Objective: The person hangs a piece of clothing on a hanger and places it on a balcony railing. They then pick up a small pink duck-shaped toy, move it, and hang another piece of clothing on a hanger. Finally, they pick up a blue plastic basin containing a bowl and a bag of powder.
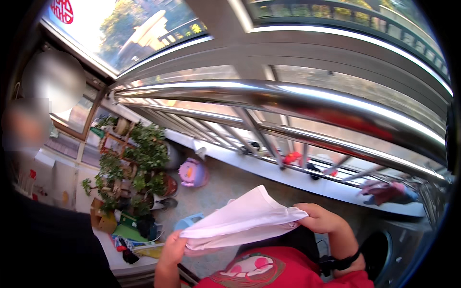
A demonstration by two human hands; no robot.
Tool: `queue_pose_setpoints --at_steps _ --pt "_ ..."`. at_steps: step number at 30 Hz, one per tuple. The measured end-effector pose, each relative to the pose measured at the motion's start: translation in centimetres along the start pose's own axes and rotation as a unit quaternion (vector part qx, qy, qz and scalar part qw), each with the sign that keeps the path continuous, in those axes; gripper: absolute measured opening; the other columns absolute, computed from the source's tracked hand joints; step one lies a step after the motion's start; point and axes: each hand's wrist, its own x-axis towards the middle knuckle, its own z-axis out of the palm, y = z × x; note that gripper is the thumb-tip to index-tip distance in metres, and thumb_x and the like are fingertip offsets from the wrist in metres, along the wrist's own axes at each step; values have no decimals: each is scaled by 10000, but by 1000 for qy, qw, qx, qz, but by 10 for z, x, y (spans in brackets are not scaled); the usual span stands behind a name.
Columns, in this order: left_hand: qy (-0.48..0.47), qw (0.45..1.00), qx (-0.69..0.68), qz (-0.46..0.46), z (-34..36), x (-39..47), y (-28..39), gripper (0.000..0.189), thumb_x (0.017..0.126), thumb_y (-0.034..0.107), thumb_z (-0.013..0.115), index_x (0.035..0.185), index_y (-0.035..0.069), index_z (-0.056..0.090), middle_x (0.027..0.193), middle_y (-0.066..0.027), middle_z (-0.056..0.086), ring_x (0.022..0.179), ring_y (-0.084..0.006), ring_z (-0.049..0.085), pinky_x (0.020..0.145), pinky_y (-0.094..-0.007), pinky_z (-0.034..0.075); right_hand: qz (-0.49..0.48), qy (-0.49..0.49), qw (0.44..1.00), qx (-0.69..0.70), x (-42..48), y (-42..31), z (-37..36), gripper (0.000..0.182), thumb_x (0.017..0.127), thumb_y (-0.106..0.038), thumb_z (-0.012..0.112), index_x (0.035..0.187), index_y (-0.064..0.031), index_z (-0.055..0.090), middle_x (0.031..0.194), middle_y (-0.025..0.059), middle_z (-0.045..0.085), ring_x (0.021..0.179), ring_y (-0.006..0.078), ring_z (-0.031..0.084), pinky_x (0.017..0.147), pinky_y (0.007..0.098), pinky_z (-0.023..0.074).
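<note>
A pale pink cloth [241, 217], its kind not clear, is stretched between my two hands in front of my red shirt. My left hand [175, 246] grips its left end, with the thumb over the edge. At the other end, my right hand [315, 217] pinches a corner of the fabric. The cloth hangs in folds, and a pointed part of it sticks up near the middle. Part of a light blue plastic stool [189, 221] shows behind the cloth, on the floor.
A stainless steel railing [230, 90] runs before the windows. Potted plants [147, 147] and a purple bin with a face [193, 172] stand at the left. Clothes [385, 192] lie by the railing's foot. A front-loading washing machine [396, 248] is at lower right.
</note>
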Motion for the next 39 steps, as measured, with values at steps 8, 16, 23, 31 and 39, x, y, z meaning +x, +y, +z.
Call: queue_pose_setpoints --at_steps 8,16,23,31,39 --pt "145 984 -93 -51 -99 3 -52 245 938 89 558 1137 -42 615 1019 -66 673 902 -127 624 818 -264 495 31 -210 977 23 192 0 40 264 1006 -180 463 1163 -5 583 1038 61 632 976 140 572 886 307 466" --pt "201 979 -15 -28 -205 17 -30 174 934 112 615 1068 -1 612 927 -28 655 819 -65 594 724 -217 483 16 -368 930 9 393 -15 176 274 1012 -240 486 1154 -34 599 1038 45 639 978 133 580 881 309 474" --pt "330 919 -213 -43 -285 39 -66 382 912 282 640 1224 66 589 1253 -99 550 1097 -164 533 946 -372 440 10 -392 919 45 502 -54 243 272 1012 -240 491 1132 -24 606 1021 25 643 943 120 581 858 290 475" --pt "502 847 -173 24 -317 83 -64 289 933 191 601 1141 -9 600 969 -30 622 856 -100 560 741 -247 471 -20 -426 904 39 644 -73 262 315 1030 -208 423 1172 -1 615 1107 20 640 1041 136 564 949 299 424" --pt "497 856 -97 100 -331 109 0 155 929 201 589 985 58 611 791 0 584 686 -86 531 584 -241 441 30 -531 845 53 773 -76 322 389 1010 -262 416 1227 30 556 1169 91 636 1064 185 593 947 335 457"
